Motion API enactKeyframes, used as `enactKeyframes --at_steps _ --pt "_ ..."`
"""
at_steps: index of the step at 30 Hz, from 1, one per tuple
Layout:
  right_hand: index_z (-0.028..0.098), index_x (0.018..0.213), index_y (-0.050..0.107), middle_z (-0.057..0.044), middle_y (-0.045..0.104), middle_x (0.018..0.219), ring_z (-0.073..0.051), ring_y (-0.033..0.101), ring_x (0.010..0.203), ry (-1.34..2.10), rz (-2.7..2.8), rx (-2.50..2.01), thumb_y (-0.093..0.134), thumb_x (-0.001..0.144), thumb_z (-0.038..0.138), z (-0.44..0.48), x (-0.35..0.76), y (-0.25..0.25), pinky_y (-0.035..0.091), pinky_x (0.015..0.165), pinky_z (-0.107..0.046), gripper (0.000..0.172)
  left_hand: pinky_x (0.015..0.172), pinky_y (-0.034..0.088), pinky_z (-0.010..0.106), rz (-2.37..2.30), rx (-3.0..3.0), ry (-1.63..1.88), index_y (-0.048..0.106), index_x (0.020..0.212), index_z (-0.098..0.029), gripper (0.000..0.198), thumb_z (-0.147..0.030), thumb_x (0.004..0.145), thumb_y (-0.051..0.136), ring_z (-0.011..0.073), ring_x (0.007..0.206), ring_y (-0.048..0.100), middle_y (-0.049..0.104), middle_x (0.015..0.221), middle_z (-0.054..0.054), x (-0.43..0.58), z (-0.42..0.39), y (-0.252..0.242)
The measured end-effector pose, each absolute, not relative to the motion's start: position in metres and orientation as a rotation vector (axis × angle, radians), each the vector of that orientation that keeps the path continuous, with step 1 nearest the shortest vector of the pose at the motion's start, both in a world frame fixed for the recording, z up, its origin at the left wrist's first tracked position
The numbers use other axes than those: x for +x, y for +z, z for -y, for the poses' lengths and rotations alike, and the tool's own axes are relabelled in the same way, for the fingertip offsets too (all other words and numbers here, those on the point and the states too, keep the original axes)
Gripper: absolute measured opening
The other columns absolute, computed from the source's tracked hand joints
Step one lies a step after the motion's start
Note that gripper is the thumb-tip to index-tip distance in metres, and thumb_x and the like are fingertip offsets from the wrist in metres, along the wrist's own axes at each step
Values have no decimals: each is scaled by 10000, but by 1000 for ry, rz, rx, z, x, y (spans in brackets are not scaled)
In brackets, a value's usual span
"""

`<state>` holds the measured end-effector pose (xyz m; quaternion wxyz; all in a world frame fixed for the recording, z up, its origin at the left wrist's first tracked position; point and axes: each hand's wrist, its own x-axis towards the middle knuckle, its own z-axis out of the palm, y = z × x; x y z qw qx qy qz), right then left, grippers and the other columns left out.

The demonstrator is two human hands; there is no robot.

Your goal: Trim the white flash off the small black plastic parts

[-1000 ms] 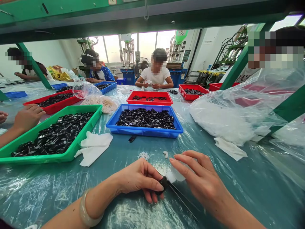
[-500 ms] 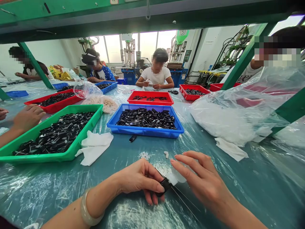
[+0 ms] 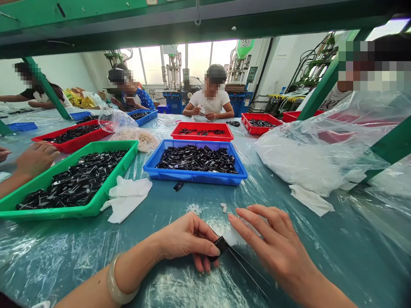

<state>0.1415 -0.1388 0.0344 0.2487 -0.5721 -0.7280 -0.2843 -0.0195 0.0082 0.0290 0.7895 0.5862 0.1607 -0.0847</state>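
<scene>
The left hand [image 3: 186, 239] has its grip closed on a small, glossy black rectangular piece [image 3: 218, 247] over the teal, film-covered desk [image 3: 173, 286]. At the piece's three o'clock is the right hand [image 3: 276, 246], thumb hidden; whether its grip holds anything, I cannot tell.

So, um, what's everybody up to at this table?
The person's left-hand grip holds a black part, with thin rods sticking out past it. The right-hand grip is open close by; whether it touches the white material beneath is hard to tell. Ahead stand a blue tray and a green tray, both holding many black pieces. A co-worker's hand is by the green tray, and someone in a white top sits across the table.
</scene>
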Motion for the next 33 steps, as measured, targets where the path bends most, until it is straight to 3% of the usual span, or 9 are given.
enactKeyframes --at_steps 5,11,24,33 --pt "167 1058 602 -91 641 1005 -256 491 977 -674 1997 -1519 291 978 111 138 145 36 351 825 -424 326 446 485 148 -338 1263 -185 707 754 -99 214 -278 638 729 87 495 604 672 662 49 -20 -10 28" --pt "201 1066 581 -71 613 1014 -237 464 980 -480 1944 -1537 339 904 -22 137 149 30 379 808 -391 367 437 485 153 -326 1232 -193 709 759 -92 242 -287 620 743 92 500 606 669 657 52 -21 -9 30" --pt "154 1060 569 -98 618 963 -254 481 931 -636 1929 -1570 360 861 -69 134 143 32 409 743 -391 365 418 482 147 -344 1213 -199 693 694 -88 226 -291 613 750 87 477 595 656 629 46 -18 -7 30" --pt "214 1080 567 -71 604 1031 -246 460 989 -510 1934 -1525 336 919 3 138 148 27 395 814 -401 353 434 485 150 -312 1219 -192 710 767 -99 223 -271 627 738 91 496 606 667 646 44 -21 -10 29"
